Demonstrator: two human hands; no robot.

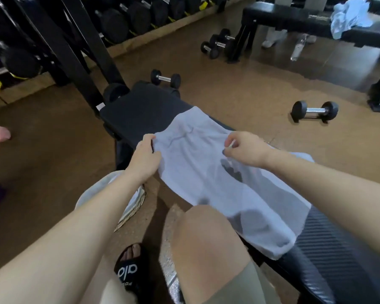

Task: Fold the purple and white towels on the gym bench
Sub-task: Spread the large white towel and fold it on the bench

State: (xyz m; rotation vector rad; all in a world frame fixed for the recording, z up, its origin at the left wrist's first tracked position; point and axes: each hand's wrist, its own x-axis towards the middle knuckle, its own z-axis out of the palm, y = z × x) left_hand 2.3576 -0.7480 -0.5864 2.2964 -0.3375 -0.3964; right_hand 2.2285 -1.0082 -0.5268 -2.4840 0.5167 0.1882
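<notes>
black gym bench [140, 110] | white towel [206, 172] spread across it

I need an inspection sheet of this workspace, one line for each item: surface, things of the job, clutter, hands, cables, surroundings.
Surface: black gym bench, far end bare.
Job's things: white towel spread along the bench, near end hanging over the edge; a purple thing at the left edge of the view, too little showing to name it.
Clutter: two dumbbells on the floor by the bench.
Hands: left hand grips the towel's left edge; right hand pinches its right edge.
Cables: nothing seen.
Surroundings: dumbbell rack behind, second bench with a light blue cloth, plastic bottle on the floor.
</notes>
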